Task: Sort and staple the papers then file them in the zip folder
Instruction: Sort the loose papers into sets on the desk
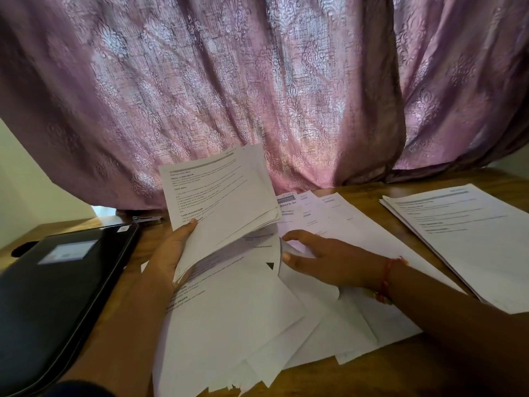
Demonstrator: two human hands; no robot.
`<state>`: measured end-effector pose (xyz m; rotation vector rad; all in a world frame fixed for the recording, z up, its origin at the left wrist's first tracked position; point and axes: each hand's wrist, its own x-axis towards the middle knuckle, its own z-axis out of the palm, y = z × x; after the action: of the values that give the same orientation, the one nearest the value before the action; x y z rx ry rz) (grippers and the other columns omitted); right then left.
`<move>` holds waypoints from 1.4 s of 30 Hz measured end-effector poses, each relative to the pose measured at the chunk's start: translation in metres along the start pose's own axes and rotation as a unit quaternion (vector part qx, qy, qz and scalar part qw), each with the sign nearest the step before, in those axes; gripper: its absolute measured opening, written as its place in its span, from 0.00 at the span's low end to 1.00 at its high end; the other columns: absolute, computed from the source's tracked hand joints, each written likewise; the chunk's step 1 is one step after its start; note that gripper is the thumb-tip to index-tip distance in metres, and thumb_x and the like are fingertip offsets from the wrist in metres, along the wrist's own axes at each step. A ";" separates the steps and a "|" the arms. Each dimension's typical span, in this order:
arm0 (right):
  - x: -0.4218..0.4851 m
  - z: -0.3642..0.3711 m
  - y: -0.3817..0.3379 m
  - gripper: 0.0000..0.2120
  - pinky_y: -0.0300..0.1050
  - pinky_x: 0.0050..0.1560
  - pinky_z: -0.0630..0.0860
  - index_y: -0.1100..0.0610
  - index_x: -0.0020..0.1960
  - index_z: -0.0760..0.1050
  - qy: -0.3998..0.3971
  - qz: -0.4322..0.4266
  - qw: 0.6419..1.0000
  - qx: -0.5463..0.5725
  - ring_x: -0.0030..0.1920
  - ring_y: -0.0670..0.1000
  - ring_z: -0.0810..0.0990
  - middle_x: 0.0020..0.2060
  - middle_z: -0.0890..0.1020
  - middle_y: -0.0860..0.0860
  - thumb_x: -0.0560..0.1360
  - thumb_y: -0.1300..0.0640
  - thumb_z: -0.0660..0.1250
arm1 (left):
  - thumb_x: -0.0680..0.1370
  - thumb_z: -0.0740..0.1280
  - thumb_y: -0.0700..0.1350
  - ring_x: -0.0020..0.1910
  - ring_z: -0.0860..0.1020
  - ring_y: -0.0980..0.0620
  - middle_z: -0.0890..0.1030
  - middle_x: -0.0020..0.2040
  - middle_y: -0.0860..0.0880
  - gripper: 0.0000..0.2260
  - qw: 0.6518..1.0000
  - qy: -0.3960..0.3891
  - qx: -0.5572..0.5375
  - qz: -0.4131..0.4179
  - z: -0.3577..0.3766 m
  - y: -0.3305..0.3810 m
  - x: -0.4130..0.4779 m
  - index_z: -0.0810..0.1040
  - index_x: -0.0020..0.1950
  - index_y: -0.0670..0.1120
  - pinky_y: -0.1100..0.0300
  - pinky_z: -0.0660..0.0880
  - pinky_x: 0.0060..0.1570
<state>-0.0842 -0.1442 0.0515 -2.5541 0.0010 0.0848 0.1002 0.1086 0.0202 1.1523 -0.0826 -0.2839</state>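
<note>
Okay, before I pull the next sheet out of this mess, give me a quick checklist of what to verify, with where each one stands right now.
1. Bundle held firmly in left hand: ok, thumb pinches its lower edge.
2. Right hand free to pick: not ok, its fingers already curl round a loose sheet.
3. Sorted stack kept apart from the loose sheets: ok, it lies to the right on the table.
4. Stapler within reach: ok, behind the folder.
5. Zip folder open for filing: not ok, it lies closed.
6. Bundle's pages in order: cannot tell.
</note>
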 end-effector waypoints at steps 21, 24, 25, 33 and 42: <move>-0.023 0.002 -0.027 0.37 0.30 0.62 0.39 0.47 0.80 0.44 0.017 -0.085 0.994 -0.059 0.78 0.47 0.51 0.79 0.48 0.42 0.76 0.35 0.48 | 0.80 0.69 0.44 0.49 0.86 0.48 0.86 0.57 0.45 0.12 1.000 0.016 -0.025 -0.006 0.000 0.002 -0.004 0.81 0.64 0.47 0.56 0.83 0.40; -0.022 0.005 -0.026 0.35 0.34 0.70 0.59 0.51 0.76 0.60 -0.020 -0.053 0.995 0.084 0.71 0.49 0.69 0.73 0.69 0.49 0.74 0.34 0.49 | 0.80 0.69 0.44 0.46 0.87 0.48 0.87 0.54 0.45 0.11 1.000 0.017 -0.025 -0.008 0.002 0.003 -0.005 0.81 0.62 0.47 0.57 0.83 0.37; -0.021 0.007 -0.025 0.33 0.41 0.67 0.69 0.52 0.69 0.68 -0.018 -0.044 0.992 0.120 0.58 0.50 0.78 0.61 0.78 0.53 0.74 0.32 0.50 | 0.81 0.69 0.44 0.45 0.87 0.49 0.87 0.54 0.45 0.10 1.000 0.017 -0.026 -0.004 0.003 0.003 -0.007 0.81 0.61 0.47 0.58 0.83 0.36; -0.021 0.003 -0.031 0.39 0.51 0.76 0.57 0.45 0.77 0.57 -0.093 -0.069 0.992 0.048 0.74 0.50 0.64 0.75 0.65 0.43 0.71 0.30 0.42 | 0.81 0.68 0.44 0.48 0.87 0.47 0.86 0.54 0.45 0.09 1.000 0.009 0.001 -0.002 0.006 0.004 -0.011 0.82 0.60 0.47 0.53 0.85 0.43; -0.010 0.001 -0.008 0.48 0.63 0.75 0.55 0.46 0.79 0.50 -0.064 0.079 0.989 -0.110 0.77 0.60 0.57 0.78 0.58 0.57 0.65 0.23 0.33 | 0.82 0.67 0.43 0.53 0.85 0.46 0.86 0.57 0.47 0.11 0.998 -0.003 0.060 0.036 0.008 0.001 -0.008 0.81 0.64 0.50 0.52 0.81 0.48</move>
<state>-0.0935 -0.1368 0.0560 -2.7613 0.1529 0.3256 0.0906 0.1039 0.0246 1.2641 -0.1473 -0.2213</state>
